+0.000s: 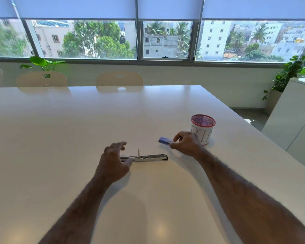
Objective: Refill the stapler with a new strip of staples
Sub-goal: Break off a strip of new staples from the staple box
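My left hand (115, 160), fingers loosely spread, rests on the near end of the opened stapler (144, 157) mid-desk to steady it, while my right hand (185, 142) pinches the blue staple box (164, 140) beside the red-rimmed bin (203, 128) toward the desk's right edge.

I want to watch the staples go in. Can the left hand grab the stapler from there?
Probably yes. The left hand is right at the stapler's near end, with nothing between them.
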Demonstrator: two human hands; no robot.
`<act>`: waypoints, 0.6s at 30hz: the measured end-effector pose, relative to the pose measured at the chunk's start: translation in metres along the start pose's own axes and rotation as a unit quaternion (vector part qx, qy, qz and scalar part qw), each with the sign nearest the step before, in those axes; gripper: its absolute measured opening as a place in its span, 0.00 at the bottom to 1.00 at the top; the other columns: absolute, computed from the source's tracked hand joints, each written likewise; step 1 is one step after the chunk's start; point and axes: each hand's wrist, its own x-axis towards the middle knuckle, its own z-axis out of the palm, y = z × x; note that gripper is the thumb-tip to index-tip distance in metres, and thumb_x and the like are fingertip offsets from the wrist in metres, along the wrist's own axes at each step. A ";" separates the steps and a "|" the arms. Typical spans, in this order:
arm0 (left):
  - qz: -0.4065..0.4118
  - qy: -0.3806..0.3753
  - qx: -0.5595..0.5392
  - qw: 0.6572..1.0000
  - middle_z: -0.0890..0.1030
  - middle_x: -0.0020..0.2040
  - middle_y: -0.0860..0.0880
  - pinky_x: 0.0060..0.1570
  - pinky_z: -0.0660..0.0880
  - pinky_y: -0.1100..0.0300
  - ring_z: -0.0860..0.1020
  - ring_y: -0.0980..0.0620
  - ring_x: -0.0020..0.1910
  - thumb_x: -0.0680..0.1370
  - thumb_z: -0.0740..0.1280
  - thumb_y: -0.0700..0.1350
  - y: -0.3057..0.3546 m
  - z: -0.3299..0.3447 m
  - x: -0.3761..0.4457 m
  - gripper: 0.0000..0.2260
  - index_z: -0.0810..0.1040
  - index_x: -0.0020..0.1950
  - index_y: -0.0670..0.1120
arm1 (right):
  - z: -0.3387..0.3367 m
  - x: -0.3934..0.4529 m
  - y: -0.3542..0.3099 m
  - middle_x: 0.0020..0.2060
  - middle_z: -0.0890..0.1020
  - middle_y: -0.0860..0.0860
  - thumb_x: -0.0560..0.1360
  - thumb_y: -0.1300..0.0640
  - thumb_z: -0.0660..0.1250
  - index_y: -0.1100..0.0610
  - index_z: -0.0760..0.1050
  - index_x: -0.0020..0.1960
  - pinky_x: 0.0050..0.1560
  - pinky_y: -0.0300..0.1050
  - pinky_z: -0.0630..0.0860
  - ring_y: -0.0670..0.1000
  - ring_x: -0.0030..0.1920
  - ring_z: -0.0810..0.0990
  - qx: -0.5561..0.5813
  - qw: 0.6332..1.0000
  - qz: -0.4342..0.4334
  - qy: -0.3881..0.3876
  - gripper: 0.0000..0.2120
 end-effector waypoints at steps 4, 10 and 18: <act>0.006 -0.018 0.009 1.000 0.80 0.56 0.48 0.59 0.71 0.55 0.75 0.48 0.57 0.67 0.67 0.43 -0.004 0.008 0.001 0.24 0.77 0.64 0.45 | 0.010 0.014 0.003 0.40 0.77 0.46 0.66 0.49 0.74 0.50 0.79 0.45 0.30 0.37 0.66 0.41 0.37 0.73 -0.035 0.999 0.008 -0.037 0.10; 0.006 -0.040 0.018 0.999 0.80 0.55 0.47 0.58 0.69 0.58 0.74 0.48 0.56 0.69 0.67 0.40 -0.013 0.015 0.005 0.18 0.81 0.58 0.44 | 0.008 0.030 0.001 0.45 0.79 0.50 0.69 0.49 0.73 0.50 0.79 0.50 0.29 0.35 0.67 0.40 0.37 0.73 -0.056 0.995 0.017 -0.076 0.12; 0.019 -0.054 0.013 0.998 0.76 0.50 0.50 0.53 0.67 0.63 0.72 0.50 0.54 0.71 0.69 0.41 -0.023 0.014 0.010 0.10 0.82 0.51 0.47 | 0.000 0.037 -0.003 0.52 0.72 0.51 0.72 0.60 0.67 0.54 0.71 0.63 0.43 0.42 0.73 0.51 0.53 0.73 -0.014 0.978 0.129 -0.161 0.19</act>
